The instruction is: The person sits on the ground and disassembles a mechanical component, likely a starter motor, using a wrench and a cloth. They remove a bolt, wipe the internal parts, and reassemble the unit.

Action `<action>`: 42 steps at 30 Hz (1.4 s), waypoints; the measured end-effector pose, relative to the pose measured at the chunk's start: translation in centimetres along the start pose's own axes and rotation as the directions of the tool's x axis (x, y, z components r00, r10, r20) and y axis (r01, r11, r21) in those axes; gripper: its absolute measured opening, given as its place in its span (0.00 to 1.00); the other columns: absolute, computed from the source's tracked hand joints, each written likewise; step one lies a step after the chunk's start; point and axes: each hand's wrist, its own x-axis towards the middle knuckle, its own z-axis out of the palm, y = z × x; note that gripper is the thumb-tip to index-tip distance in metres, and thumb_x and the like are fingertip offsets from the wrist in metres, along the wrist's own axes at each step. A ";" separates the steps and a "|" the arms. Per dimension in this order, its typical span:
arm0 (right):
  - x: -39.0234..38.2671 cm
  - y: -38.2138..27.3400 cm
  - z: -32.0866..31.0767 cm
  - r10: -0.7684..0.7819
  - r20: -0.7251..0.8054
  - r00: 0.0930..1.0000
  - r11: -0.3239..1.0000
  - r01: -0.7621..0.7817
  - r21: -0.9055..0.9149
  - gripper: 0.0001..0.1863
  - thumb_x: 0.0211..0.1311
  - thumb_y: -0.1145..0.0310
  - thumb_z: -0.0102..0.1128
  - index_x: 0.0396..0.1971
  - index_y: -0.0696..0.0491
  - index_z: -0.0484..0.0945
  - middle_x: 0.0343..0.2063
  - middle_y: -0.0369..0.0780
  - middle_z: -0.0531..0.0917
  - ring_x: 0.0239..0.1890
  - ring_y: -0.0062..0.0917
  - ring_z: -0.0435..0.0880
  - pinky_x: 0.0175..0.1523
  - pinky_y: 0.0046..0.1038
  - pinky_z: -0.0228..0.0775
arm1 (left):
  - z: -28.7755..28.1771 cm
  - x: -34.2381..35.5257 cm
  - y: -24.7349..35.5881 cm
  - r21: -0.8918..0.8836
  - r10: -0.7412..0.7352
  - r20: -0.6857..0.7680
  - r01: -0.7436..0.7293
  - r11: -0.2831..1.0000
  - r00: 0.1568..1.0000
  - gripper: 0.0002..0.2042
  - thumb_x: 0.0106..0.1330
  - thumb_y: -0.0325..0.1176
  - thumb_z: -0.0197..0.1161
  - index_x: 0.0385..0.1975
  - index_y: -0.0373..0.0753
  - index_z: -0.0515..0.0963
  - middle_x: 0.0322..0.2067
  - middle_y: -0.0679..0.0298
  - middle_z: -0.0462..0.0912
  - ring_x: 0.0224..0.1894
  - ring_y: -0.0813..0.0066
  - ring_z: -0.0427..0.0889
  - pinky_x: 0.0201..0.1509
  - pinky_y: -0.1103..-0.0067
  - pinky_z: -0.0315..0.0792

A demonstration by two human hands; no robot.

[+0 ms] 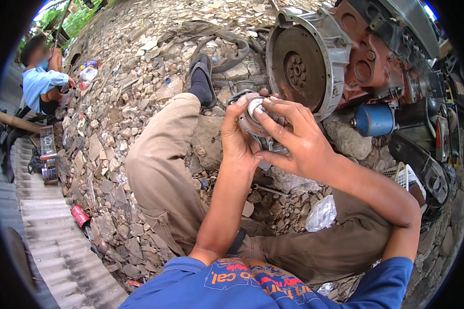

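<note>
A round metal engine part with a flange and a pale, shiny hub is held up in front of me, between my knees. Its exact kind I cannot tell. My left hand grips it from the left, thumb along its upper rim. From the right, my right hand closes on it too, with fingertips pressed on the hub and thumb low at the near side. The fingers and palms hide much of the part's underside. Just beyond my hands lies another metal piece, partly covered.
A large engine block with a rusty flywheel and blue cylindrical filter stands at right. Stony rubble covers the ground. Nearby are a plastic bag, a thin metal rod and a red can. Another person sits far left.
</note>
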 end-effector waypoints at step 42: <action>0.3 0.8 0.1 -0.187 -0.100 0.977 0.953 0.156 -0.259 0.27 0.48 0.70 0.61 0.54 0.53 0.80 0.48 0.44 0.79 0.48 0.40 0.78 0.54 0.40 0.71 | 1.0 -0.7 -0.3 0.118 0.112 0.133 -0.128 0.985 0.985 0.45 0.56 0.74 0.55 0.49 0.29 0.74 0.51 0.51 0.78 0.58 0.50 0.77 0.66 0.58 0.72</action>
